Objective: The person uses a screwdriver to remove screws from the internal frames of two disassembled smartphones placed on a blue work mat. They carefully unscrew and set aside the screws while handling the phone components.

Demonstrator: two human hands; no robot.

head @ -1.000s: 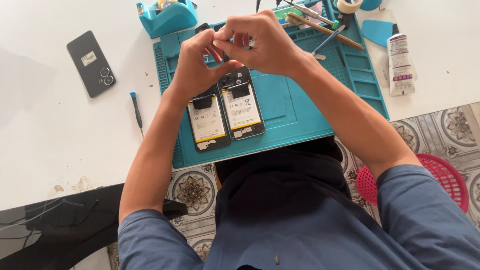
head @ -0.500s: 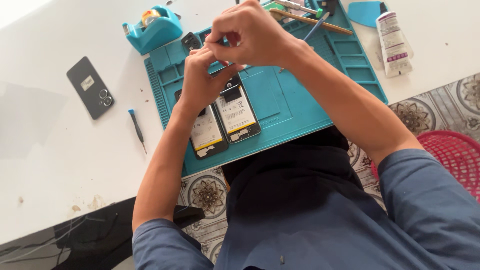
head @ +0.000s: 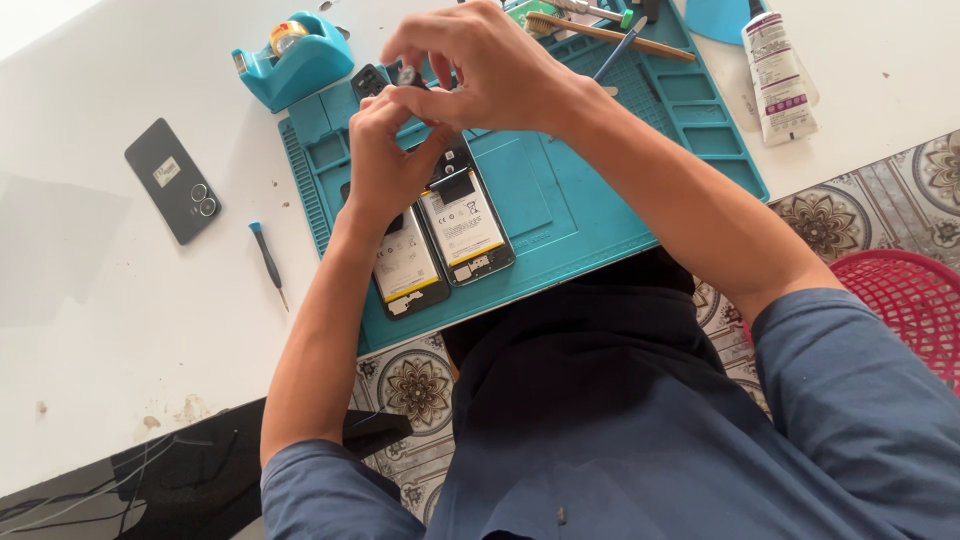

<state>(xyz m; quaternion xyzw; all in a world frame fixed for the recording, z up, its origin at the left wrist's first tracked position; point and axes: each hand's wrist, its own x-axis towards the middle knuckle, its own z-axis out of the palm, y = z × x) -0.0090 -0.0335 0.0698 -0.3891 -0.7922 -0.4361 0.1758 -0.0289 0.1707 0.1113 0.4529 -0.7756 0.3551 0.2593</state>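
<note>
Both forearms bare, sleeves blue, arms reaching toward 12 o'clock. Left hand [head: 385, 165] at about 11 o'clock of frame centre, back of hand up, fingers curled, fingertips pinched upward. Right hand [head: 490, 70] just above it toward 12, wrist bent, thumb and forefinger pinched together. Fingertips of both hands meet, touching. Right forearm runs diagonally from 4 o'clock.

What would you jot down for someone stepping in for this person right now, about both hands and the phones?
Left hand and right hand: raised together over the teal mat, pinching a small dark part between the fingertips.
Two opened phones lie side by side on the mat, insides up, under the hands.
Black back cover and small screwdriver lie on the white table, left of the mat.
Done: the phones are open. Left: both are uncovered; the part's destination cannot be told.
</note>
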